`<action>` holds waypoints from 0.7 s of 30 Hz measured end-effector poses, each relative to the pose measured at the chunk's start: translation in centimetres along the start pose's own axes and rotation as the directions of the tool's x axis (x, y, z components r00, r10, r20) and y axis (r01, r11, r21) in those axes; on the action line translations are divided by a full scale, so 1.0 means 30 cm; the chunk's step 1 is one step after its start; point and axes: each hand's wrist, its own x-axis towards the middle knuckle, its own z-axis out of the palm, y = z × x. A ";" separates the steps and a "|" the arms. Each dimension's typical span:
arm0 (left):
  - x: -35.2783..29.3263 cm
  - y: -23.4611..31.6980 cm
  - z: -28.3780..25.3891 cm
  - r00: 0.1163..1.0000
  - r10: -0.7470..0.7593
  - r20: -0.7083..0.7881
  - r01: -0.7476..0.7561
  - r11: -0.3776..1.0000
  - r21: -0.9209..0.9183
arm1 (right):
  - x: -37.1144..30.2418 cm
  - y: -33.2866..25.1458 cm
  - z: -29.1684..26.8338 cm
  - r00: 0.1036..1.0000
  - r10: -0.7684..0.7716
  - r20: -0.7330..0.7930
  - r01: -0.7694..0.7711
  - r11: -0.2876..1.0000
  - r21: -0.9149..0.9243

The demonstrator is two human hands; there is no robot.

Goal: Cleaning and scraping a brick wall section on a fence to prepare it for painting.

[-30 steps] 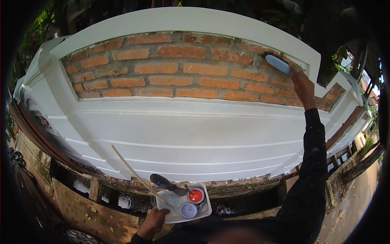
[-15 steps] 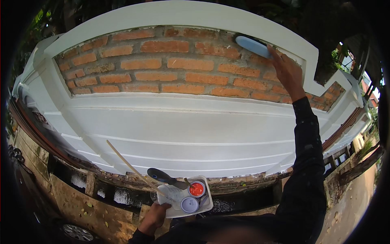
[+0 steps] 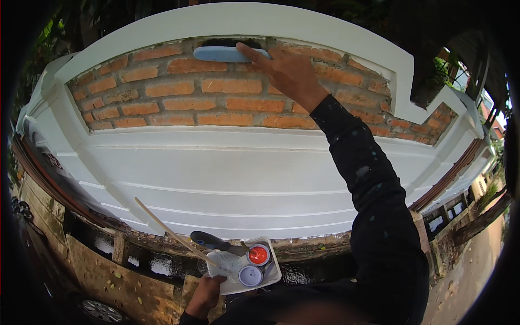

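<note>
My right hand (image 3: 295, 76) grips a blue-backed scrubbing brush (image 3: 222, 54), its dark bristles against the upper part of an orange brick panel (image 3: 230, 86). Down by my body, my left hand (image 3: 207, 290) closes on the left edge of a white tray (image 3: 273, 244). In that tray stand a pot of red paint (image 3: 258, 254) and a pot with a pale, whitish-lilac top (image 3: 250, 276). A black-handled scraper (image 3: 214, 240) and a long thin wooden stick (image 3: 168, 228) lean across it, beside something clear and plastic-looking (image 3: 230, 261).
White moulded trim (image 3: 254, 21) frames the bricks, above a white wall with ledges (image 3: 227, 168). At the wall's foot runs a ditch with dark water (image 3: 162, 262), crossed by concrete pieces. A car wheel (image 3: 103, 310) shows at lower left, a paved road (image 3: 460, 281) at right.
My right hand has swept the brush leftward along the top of the bricks, from the right end to near the middle. The tray in my left hand has barely shifted.
</note>
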 end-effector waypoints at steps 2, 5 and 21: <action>0.010 -0.016 0.012 0.998 -0.060 -0.007 0.060 0.998 -0.038 | -0.088 0.068 -0.003 1.000 -0.030 0.008 0.030 1.000 -0.007; -0.003 0.000 0.036 0.996 -0.092 -0.017 0.091 0.995 -0.046 | -0.404 0.377 -0.109 1.000 0.014 -0.009 -0.014 0.999 0.032; 0.056 0.101 -0.161 0.978 -0.200 0.062 0.204 0.976 -0.076 | -0.275 0.290 -0.138 0.989 -0.043 0.140 0.046 0.999 -0.016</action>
